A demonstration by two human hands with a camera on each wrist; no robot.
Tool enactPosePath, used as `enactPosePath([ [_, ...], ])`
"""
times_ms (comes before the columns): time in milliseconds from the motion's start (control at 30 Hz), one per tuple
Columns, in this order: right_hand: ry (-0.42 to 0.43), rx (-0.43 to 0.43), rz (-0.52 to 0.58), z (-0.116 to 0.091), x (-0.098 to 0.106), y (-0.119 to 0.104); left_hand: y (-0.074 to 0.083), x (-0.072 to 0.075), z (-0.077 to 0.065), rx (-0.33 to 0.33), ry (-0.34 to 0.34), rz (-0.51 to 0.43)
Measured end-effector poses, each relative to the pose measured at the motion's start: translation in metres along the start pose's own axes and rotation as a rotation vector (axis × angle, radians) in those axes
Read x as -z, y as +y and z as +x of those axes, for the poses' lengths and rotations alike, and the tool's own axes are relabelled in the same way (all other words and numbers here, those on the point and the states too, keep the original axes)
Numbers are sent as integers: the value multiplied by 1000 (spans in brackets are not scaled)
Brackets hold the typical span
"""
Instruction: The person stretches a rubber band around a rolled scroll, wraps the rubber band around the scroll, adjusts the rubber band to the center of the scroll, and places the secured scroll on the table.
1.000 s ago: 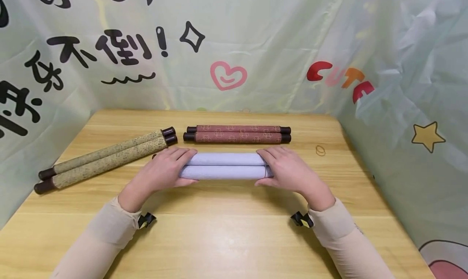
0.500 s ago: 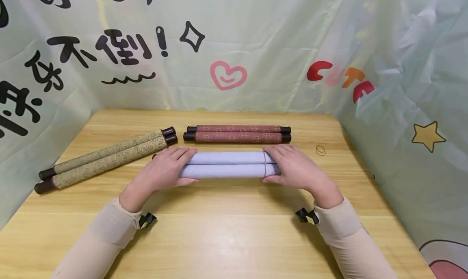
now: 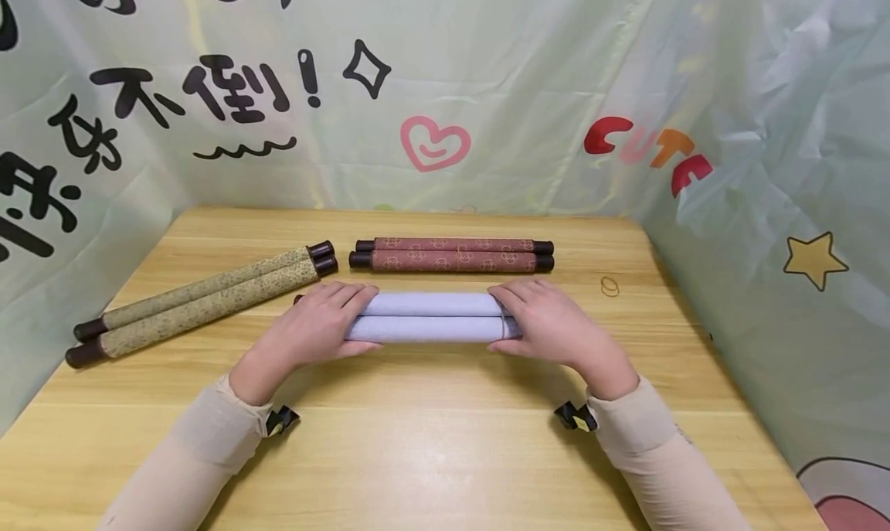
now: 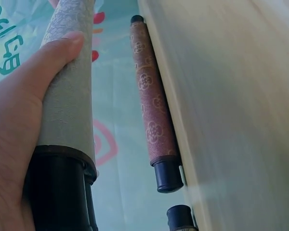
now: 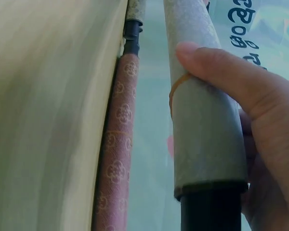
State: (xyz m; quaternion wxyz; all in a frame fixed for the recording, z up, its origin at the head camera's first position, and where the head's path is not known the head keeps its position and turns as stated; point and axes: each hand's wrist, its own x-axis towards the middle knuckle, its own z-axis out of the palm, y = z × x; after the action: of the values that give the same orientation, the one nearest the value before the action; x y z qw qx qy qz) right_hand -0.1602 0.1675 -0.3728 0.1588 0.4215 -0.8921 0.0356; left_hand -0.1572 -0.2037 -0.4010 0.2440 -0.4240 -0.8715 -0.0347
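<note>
A pale lavender double-roller scroll [image 3: 431,328] lies crosswise between my hands, seemingly a little above the wooden table. My left hand [image 3: 313,324] grips its left end, thumb along the near side and fingers over the far side. The right end is gripped by my right hand [image 3: 549,322] in the same way. A thin rubber band [image 5: 175,94] circles the scroll beside my right thumb. In the left wrist view, a black roller knob [image 4: 58,187] sticks out below the scroll's cover; most of the ends are hidden in the head view.
Behind the held scroll lies a dark red flowered scroll [image 3: 452,261] with black knobs. A tan patterned scroll [image 3: 208,303] lies slanted at the left. Loose rubber bands [image 3: 609,286] rest on the wooden table [image 3: 431,454] at the right. A printed cloth [image 3: 521,90] surrounds the back and sides.
My right hand slid rightward along the scroll, baring the rubber band, then came back left to about where it was. The left hand has barely moved, still gripping its end.
</note>
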Motion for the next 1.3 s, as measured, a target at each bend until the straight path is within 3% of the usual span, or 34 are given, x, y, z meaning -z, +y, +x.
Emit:
enactPosePath([
  [233,37,23,-11,2,-6,-4,0,0,0,12,-9,10],
  [700,30,22,51,7,-16,-10,6,-4,2,7,-22,21],
  [1300,-125,-119,71,-3,5,4,4,-2,3,28,-13,23],
])
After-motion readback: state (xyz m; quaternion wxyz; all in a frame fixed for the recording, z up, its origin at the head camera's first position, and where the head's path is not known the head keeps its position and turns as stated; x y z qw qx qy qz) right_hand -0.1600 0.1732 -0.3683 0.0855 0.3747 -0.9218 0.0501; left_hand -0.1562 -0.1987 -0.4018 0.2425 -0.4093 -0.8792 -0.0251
